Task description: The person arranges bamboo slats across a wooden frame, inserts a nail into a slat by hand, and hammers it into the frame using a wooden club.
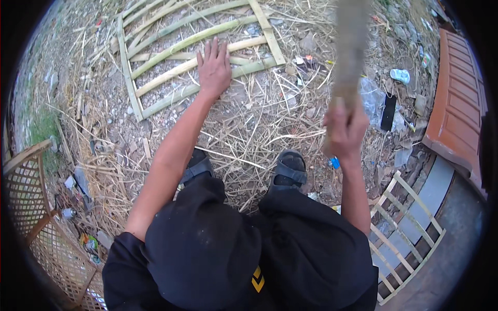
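Fingers flat on the bamboo frame at left, fingers wrapped round a raised pole at right.

Left hand (213, 67) lies spread and released, palm down on the slats of the bamboo frame (155, 83), which rests on the straw-strewn ground (259, 129) ahead of the sandalled feet (290, 168), its slats running left to right. Right of the frame, the right hand (344, 129) grips a thick pole (350, 46), upright, its long axis rising toward the camera, elbow bent.
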{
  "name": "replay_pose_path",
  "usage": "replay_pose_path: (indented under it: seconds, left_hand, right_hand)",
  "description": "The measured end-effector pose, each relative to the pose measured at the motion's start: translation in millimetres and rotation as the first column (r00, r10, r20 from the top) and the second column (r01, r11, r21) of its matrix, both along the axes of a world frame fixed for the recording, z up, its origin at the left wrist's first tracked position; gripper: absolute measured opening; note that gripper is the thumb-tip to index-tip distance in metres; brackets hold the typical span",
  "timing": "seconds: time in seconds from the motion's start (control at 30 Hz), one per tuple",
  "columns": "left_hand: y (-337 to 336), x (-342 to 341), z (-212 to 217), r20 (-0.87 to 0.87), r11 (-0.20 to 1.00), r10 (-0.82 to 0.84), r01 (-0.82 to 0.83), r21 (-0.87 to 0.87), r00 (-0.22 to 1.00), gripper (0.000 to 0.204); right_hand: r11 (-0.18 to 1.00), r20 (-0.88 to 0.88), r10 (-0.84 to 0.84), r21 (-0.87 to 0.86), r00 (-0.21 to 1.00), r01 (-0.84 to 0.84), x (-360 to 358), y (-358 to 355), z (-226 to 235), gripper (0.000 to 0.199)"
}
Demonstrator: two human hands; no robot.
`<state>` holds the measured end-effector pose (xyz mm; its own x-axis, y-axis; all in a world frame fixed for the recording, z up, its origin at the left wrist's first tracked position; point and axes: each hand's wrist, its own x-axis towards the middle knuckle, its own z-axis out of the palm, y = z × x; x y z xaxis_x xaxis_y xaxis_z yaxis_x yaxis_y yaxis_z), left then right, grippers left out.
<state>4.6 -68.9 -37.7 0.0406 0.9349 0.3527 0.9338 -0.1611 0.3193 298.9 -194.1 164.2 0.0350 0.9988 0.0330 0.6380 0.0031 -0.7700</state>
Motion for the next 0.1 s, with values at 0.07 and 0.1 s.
replay_pose_path:
  seconds: [0.07, 0.1]
  left_hand:
    - [3, 7, 5, 0.011, 0.998, -0.003, 0.004, -0.059, 1.0, 0.049]
    - [6, 13, 9, 0.015, 0.995, -0.015, 0.017, -0.1, 1.0, 0.051]
  right_hand:
    - [0.937, -0.371, 0.088, 0.347, 0.925, 0.05, 0, -10, 4, 0.047]
    - [0.944, -0.373, 0.091, 0.327, 0.924, 0.039, -2, -12, 1, 0.047]
